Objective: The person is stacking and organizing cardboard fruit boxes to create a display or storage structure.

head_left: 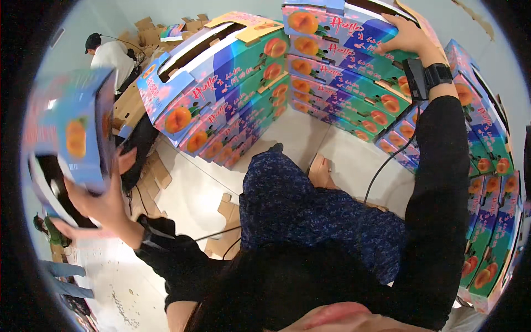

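Blue cardboard fruit box printed with orange peaches [72, 130], blurred, raised at the far left, open side turned downward and toward the floor. Held from below and behind by the left hand [105, 202], fingers spread wide against its underside, thumb up along the near edge. Black sleeve and dark wrist strap [152, 235] just below that hand, a thin black cable [218, 233] trailing off it.

Behind, in the upper left, another person in a white top and dark cap [110, 55] bent over flattened brown cardboard [133, 105].

In the middle, a leaning stack of matching blue, green and purple peach boxes [221, 94], topmost one open at the top. Pale floor [193, 188] beneath, scattered with brown cardboard scraps [227, 207].

Further right, a second tall stack of the same printed boxes [343, 72]. Right hand [406, 36] laid flat on the uppermost box of that stack, fingers stretched over its top edge, gripping nothing closed. Black wrist device [428, 77] strapped just below.

Along the far right, a curved row of more peach boxes [492, 182] standing on edge.
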